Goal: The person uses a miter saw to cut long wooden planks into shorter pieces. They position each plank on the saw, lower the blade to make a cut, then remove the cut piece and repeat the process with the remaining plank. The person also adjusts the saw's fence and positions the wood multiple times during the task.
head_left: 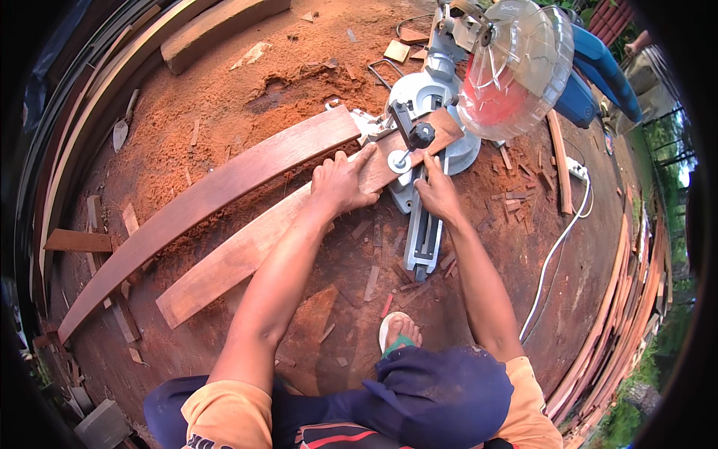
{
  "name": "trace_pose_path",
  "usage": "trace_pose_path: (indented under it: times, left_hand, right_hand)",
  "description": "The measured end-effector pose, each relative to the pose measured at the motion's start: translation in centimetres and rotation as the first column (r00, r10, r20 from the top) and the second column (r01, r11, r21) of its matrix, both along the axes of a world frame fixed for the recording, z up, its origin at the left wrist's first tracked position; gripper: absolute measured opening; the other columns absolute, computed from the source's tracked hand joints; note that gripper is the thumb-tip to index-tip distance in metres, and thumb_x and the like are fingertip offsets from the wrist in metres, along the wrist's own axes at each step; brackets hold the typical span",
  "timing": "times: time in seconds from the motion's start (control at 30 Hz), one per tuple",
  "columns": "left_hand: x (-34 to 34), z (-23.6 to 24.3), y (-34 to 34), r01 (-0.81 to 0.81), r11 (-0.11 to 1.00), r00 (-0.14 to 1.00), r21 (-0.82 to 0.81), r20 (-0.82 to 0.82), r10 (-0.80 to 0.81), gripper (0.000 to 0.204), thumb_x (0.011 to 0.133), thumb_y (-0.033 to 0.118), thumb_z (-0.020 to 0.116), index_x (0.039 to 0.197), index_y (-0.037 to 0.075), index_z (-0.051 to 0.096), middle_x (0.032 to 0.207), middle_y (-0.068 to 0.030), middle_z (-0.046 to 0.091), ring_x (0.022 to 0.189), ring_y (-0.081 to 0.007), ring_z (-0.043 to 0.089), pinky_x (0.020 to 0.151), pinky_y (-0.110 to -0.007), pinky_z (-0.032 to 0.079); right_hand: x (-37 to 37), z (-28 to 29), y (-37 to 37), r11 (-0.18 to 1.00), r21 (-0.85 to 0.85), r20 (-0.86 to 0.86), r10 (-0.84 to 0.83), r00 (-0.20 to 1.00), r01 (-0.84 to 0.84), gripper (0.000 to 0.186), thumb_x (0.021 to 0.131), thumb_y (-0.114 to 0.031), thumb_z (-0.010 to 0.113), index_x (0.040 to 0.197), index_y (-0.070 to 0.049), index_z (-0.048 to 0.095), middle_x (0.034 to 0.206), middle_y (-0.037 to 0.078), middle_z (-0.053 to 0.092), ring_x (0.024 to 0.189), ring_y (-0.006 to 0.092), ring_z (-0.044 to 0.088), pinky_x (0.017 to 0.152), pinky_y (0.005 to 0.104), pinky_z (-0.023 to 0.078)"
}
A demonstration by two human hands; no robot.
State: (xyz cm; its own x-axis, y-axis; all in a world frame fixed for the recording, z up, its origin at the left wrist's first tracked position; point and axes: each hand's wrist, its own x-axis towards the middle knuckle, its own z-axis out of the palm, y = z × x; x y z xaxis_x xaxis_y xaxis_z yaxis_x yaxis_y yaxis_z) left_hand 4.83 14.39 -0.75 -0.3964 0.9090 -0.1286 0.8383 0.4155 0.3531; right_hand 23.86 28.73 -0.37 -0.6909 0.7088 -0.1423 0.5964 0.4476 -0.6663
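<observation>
A reddish-brown wooden plank (239,260) lies aslant, its upper right end on the base of a mitre saw (449,146). My left hand (344,183) is closed over the plank left of the saw, thumb pointing toward the clamp. A hold-down clamp with a black knob (421,135) has its round foot on the plank. Just right of that foot, my right hand (437,193) grips the plank's near edge, index finger stretched onto the wood, other fingers curled and partly hidden. The saw head, with its clear blade guard (516,67) and blue handle (617,75), is raised above the far right.
A second, darker plank (217,183) lies beyond mine, its end beside the saw. Sawdust (232,97) and offcuts (516,202) litter the ground. A trowel (123,123) lies far left. A white cable (553,251) runs along the right. Stacked boards (624,322) line the right side.
</observation>
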Motion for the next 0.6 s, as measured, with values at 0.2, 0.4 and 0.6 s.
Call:
trace_pose_path:
  times: [0.2,0.4,0.6]
  left_hand:
    - [-0.4,-0.2,-0.3,0.015,0.999,1.0,0.032,-0.021,-0.015,0.106,0.069,0.06,0.084,0.162,0.036,0.04,0.109,-0.0216,0.063,0.101,-0.0397,0.068,0.086,-0.051,0.053]
    - [-0.3,-0.2,-0.6,0.008,0.999,1.0,0.04,0.013,-0.009,0.106,0.068,0.061,0.084,0.162,0.036,0.04,0.114,-0.0233,0.062,0.104,-0.0401,0.066,0.091,-0.052,0.051]
    - [-0.4,-0.1,-0.7,0.007,0.999,1.0,0.041,0.003,-0.007,0.106,0.067,0.059,0.085,0.161,0.036,0.04,0.116,-0.024,0.063,0.104,-0.0408,0.068,0.09,-0.052,0.053]
  right_hand:
    - [1.6,9.3,-1.4,0.939,0.342,-0.168,0.083,0.982,-0.021,0.037,0.094,-0.008,0.065,0.13,0.002,0.068,0.113,0.026,0.074,0.106,0.0419,0.072,0.096,0.0466,0.056]
    - [-2.0,15.7,0.4,0.653,0.69,0.053,0.387,0.92,-0.314,0.047,0.089,-0.001,0.065,0.135,-0.01,0.068,0.142,0.018,0.061,0.111,0.0355,0.071,0.096,0.0437,0.057]
    - [-4.4,14.0,1.1,0.606,0.604,0.3,0.428,0.852,-0.517,0.034,0.087,-0.015,0.073,0.12,-0.008,0.072,0.114,0.016,0.071,0.099,0.0335,0.074,0.088,0.0442,0.059]
